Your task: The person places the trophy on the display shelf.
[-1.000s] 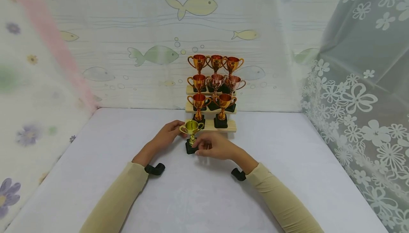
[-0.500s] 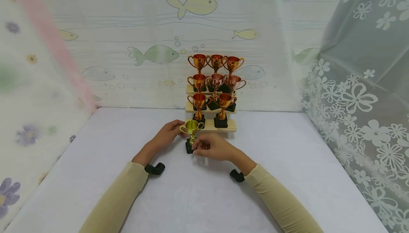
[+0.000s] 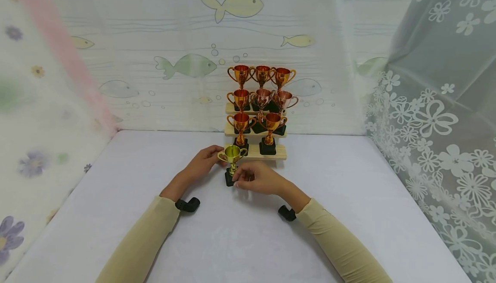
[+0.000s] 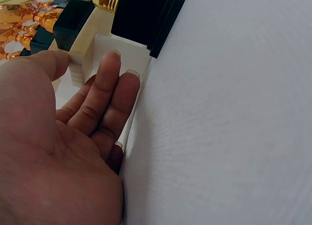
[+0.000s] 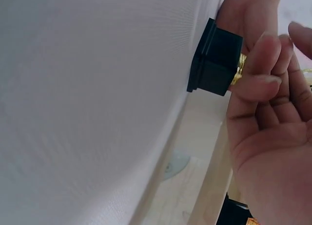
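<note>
A small gold trophy cup [image 3: 232, 154] on a black base stands upright on the white table, in front of the left end of a stepped wooden rack [image 3: 253, 152]. My right hand [image 3: 261, 178] is beside its stem and base, fingers loosely bent and thumb apart. In the right wrist view, the fingers overlap the gold stem [image 5: 239, 69]; contact cannot be made out. Behind the gold cup, my left hand [image 3: 201, 162] lies at the rack's left end. The left wrist view has its thumb at the lowest board's edge [image 4: 78, 71], with the fingers relaxed.
Several copper-orange and pinkish trophies fill the rack's tiers, including an orange trophy [image 3: 241, 123] at lower left and another orange trophy [image 3: 272, 123] at lower right. A fish-patterned curtain [image 3: 186, 102] hangs behind; a flowered sheer curtain [image 3: 434, 119] borders the right side.
My right hand has shifted very slightly left over the last second. The gold trophy and my left hand keep their places.
</note>
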Tool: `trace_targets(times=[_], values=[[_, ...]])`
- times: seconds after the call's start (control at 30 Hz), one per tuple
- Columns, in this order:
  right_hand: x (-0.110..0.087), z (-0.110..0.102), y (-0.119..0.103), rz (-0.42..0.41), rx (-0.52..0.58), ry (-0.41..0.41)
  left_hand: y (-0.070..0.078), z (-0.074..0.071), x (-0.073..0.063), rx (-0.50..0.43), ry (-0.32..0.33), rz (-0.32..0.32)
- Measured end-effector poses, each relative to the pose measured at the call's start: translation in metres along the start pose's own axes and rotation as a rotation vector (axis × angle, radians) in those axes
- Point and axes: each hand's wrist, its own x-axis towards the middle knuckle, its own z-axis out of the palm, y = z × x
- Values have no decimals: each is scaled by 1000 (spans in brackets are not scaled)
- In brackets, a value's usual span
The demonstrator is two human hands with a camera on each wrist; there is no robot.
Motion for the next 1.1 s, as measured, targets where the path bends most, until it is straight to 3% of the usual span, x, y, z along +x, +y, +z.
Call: trace_targets(times=[0.27, 0.47, 0.63, 0.9, 1.1], values=[[6, 1, 0, 90, -131, 183, -4, 0, 1, 4, -1, 3], [13, 4, -3, 162, -121, 298, -1, 2, 0, -24, -9, -10], [16, 5, -5, 166, -98, 302, 1, 0, 1, -11, -11, -13], [18, 6, -6, 199, 30, 287, 0, 0, 1, 26, -6, 5], [17, 4, -5, 213, 39, 297, -2, 0, 1, 18, -5, -4]])
